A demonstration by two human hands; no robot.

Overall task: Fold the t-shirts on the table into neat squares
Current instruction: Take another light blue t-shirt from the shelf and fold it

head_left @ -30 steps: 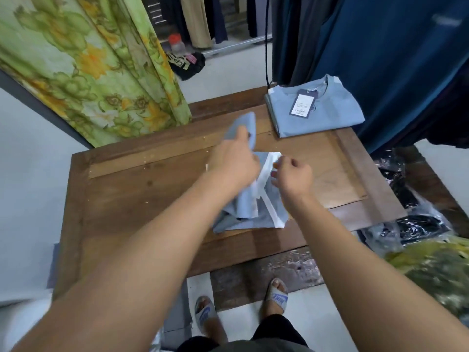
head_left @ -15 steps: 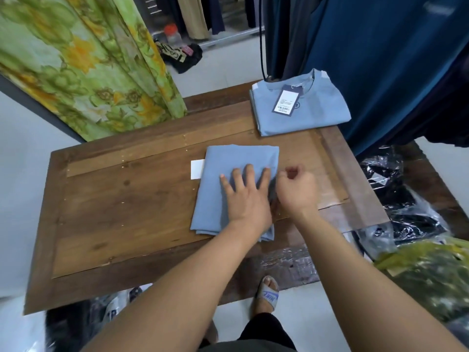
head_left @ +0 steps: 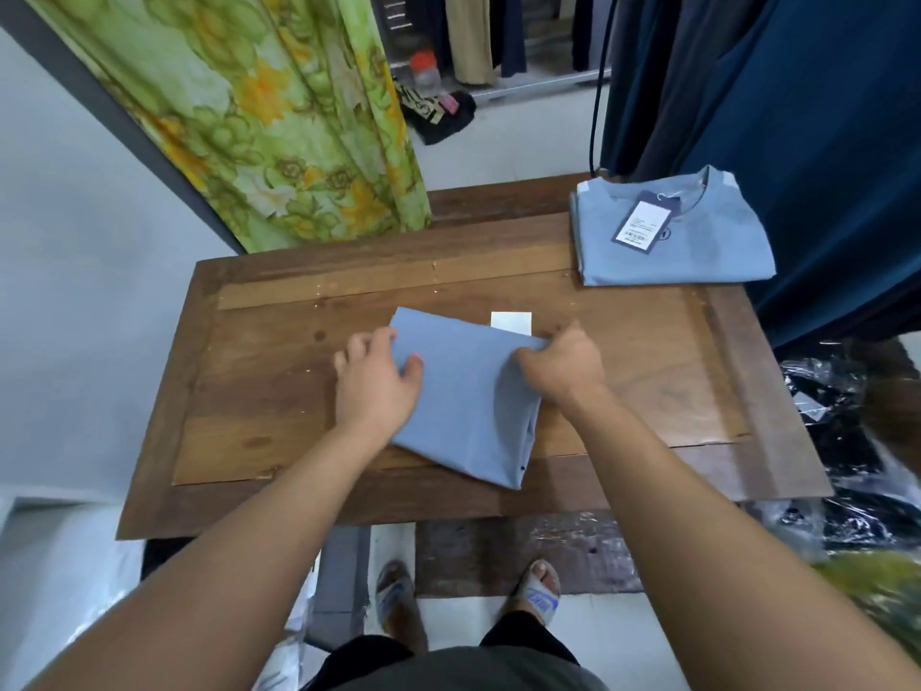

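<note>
One folded tee w/ tag sits done at the counter's far right corner. 2nd tee lies mid-counter, near-square. Left grip pinches its left edge, thumb on top; right grip curls on its top right corner. Prob. only squaring up + stacking left.

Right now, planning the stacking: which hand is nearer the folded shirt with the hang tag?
Right. The right hand grips the middle shirt on the side toward the tagged shirt; the left hand holds its opposite side.
</note>
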